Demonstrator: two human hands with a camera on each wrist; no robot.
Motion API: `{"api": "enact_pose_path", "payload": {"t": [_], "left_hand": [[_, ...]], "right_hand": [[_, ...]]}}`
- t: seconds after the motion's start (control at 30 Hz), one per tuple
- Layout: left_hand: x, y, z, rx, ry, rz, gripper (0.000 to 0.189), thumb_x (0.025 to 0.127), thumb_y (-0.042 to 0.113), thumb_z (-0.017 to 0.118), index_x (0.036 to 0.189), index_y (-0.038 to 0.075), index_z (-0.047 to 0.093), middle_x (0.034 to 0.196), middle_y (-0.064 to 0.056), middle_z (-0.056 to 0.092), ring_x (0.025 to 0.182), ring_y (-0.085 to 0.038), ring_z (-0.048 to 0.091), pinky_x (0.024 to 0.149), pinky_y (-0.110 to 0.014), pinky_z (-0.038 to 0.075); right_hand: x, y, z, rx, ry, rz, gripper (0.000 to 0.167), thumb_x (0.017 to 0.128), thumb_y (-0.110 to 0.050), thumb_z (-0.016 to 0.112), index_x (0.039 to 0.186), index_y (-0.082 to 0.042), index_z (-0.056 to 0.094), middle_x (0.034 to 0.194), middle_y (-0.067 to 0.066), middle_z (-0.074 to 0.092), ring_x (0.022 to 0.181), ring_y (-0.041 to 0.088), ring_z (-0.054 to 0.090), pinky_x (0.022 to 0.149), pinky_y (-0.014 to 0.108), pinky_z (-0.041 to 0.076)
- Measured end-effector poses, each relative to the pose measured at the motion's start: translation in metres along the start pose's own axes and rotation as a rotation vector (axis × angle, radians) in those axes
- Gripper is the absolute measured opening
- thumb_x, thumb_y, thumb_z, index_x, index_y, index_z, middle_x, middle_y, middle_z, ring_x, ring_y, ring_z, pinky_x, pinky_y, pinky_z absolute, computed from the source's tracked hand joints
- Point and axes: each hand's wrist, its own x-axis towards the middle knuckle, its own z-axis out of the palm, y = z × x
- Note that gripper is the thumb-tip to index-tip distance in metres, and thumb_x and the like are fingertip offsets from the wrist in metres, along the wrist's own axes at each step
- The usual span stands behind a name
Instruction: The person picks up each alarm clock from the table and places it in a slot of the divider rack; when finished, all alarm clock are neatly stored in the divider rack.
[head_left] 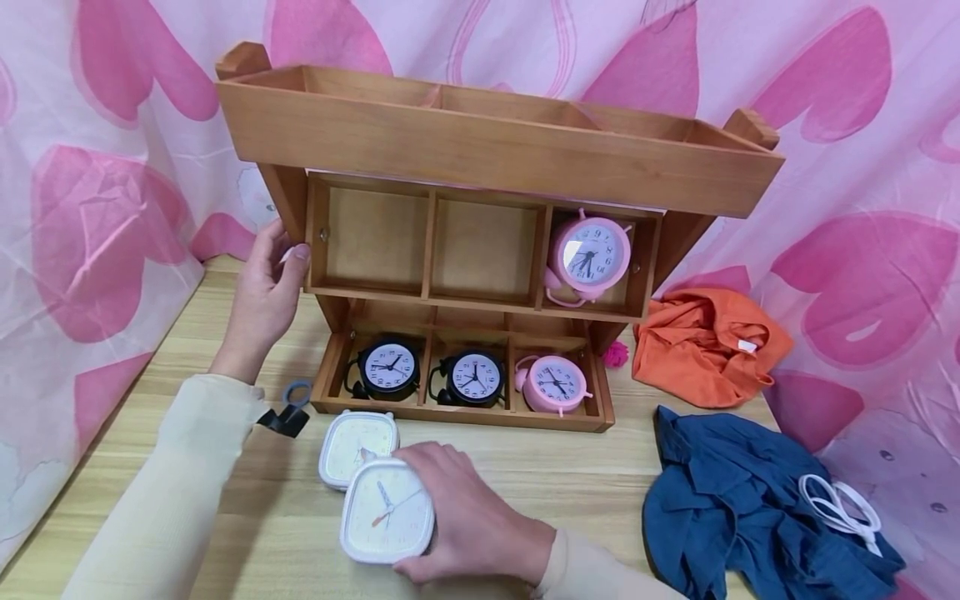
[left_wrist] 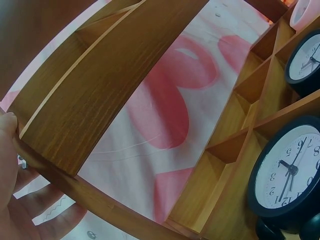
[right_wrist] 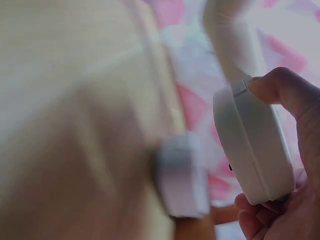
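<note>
Right hand (head_left: 476, 512): grips white rounded-square plastic clock (head_left: 387, 512), to its left
Left hand (head_left: 264, 292): holds brown wooden tiered rack (head_left: 495, 150), left side
Rack from clock: beyond, apart

In the left wrist view, hour numerals 1, 2, 3, 5, 6, 7 and 12 read upside down on the white dial of the left round black alarm clock (left_wrist: 285, 170). An inverted 6 shows on the round pink alarm clock (head_left: 590, 254) in the brown wooden rack's (head_left: 480, 146) middle row. The near white rounded-square clock's (head_left: 387, 510) numerals are too faint to read.
</note>
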Motion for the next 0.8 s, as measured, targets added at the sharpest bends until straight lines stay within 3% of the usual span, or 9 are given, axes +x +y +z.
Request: {"api": "enact_pose_path", "payload": {"t": [0.17,0.43,0.6,0.8], "left_hand": [[0.000,0.001,-0.001,0.002,-0.001,-0.005,0.047,0.104,0.036,0.046,0.150,0.030,0.037,0.151,-0.010,0.046,0.140,-0.025,0.043,0.117,-0.043,0.036],[-0.001,0.001,-0.001,0.007,-0.006,-0.011,0.048,0.104,0.037,0.046,0.150,0.032,0.036,0.153,-0.007,0.045,0.142,-0.026,0.041,0.117,-0.047,0.035],[-0.001,0.001,-0.001,0.011,-0.009,-0.010,0.048,0.104,0.037,0.046,0.150,0.031,0.036,0.153,-0.007,0.044,0.142,-0.026,0.041,0.117,-0.049,0.034],[-0.001,0.001,-0.002,0.013,-0.010,-0.008,0.048,0.104,0.036,0.045,0.151,0.030,0.036,0.153,-0.009,0.044,0.143,-0.027,0.040,0.117,-0.049,0.033]], "right_hand": [[0.011,0.001,-0.045,0.017,0.175,0.014,0.111,0.058,-0.044,0.091,0.149,-0.017,0.034,0.144,0.000,0.046,0.131,0.014,0.042,0.110,0.044,0.041],[0.038,0.021,-0.123,-0.081,0.408,-0.031,0.107,0.059,-0.041,0.089,0.146,-0.006,0.038,0.137,0.010,0.050,0.124,0.021,0.045,0.103,0.044,0.044],[0.055,0.036,-0.159,-0.220,0.496,-0.067,0.102,0.061,-0.040,0.089,0.142,-0.001,0.040,0.134,0.017,0.049,0.122,0.027,0.046,0.102,0.045,0.044],[0.074,0.049,-0.182,-0.331,0.515,0.001,0.102,0.061,-0.040,0.088,0.142,-0.002,0.040,0.136,0.020,0.045,0.123,0.030,0.044,0.105,0.046,0.042]]}}
